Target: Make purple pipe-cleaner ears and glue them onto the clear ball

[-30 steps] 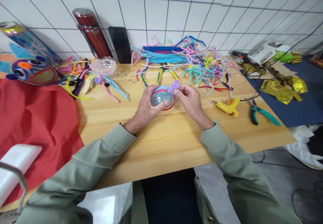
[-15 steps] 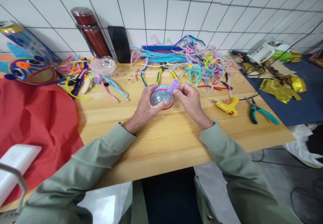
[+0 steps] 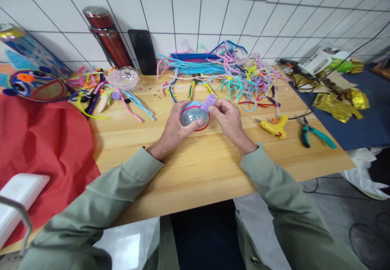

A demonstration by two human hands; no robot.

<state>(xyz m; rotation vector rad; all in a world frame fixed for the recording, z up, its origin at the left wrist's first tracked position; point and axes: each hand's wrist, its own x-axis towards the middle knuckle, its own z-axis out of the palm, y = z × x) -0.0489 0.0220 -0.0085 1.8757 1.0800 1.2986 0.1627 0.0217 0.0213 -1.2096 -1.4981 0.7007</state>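
Observation:
My left hand [image 3: 178, 128] is wrapped round a clear plastic dome [image 3: 191, 117] with red and pink pipe cleaner along its edge and some blue at the top. Its thumb lies across the dome's front. Between the thumb and fingers of my right hand [image 3: 227, 119] is a small purple fuzzy piece [image 3: 209, 102], leaf-shaped and seemingly made of pipe cleaner. The purple piece is against the dome's upper right edge; whether it is fixed there I cannot tell. Both hands are just above the wooden table [image 3: 179, 180].
Pipe cleaners [image 3: 198, 65] lie heaped at the back. A yellow glue gun [image 3: 274, 127] and teal-handled pliers [image 3: 317, 134] rest on the right. Behind stand a red thermos [image 3: 108, 38] and a black phone [image 3: 142, 52]. Red cloth [image 3: 45, 148] covers the left side.
Both hands keep their hold on the dome and the purple piece, almost still. The whole view has shifted very slightly.

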